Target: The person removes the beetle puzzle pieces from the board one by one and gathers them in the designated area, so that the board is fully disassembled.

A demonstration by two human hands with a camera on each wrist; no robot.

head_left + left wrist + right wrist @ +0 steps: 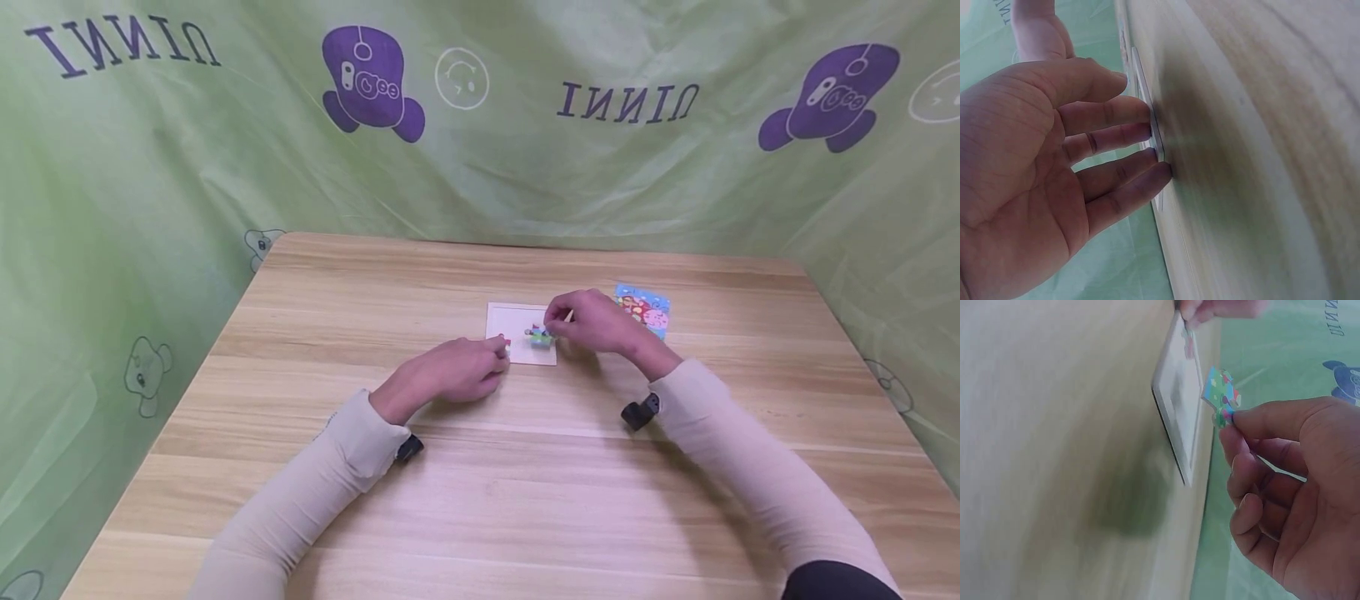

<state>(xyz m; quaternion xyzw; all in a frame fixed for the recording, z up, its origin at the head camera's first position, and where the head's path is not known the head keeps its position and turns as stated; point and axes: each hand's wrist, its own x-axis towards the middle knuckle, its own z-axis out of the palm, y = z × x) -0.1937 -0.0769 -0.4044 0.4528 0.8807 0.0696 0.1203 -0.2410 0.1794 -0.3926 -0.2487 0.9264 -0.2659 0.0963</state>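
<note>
A white puzzle tray [517, 358] with a raised rim lies on the table. My right hand [592, 321] pinches a colourful jigsaw piece [1221, 397] between thumb and forefinger. In the right wrist view this green and blue piece is held up off the tray, its other fingers curled beneath. Over at the tray's left side, my left hand [465, 369] touches the tray with its fingertips, the fingers fairly straight in the left wrist view. By those fingertips sits a small reddish jigsaw piece [1189, 347] on the tray, partly hidden.
A colourful picture card or puzzle section [645, 308] lies right of the tray, partly behind my right hand. The wooden table [480, 500] ends at a back edge before a green printed curtain [495, 183].
</note>
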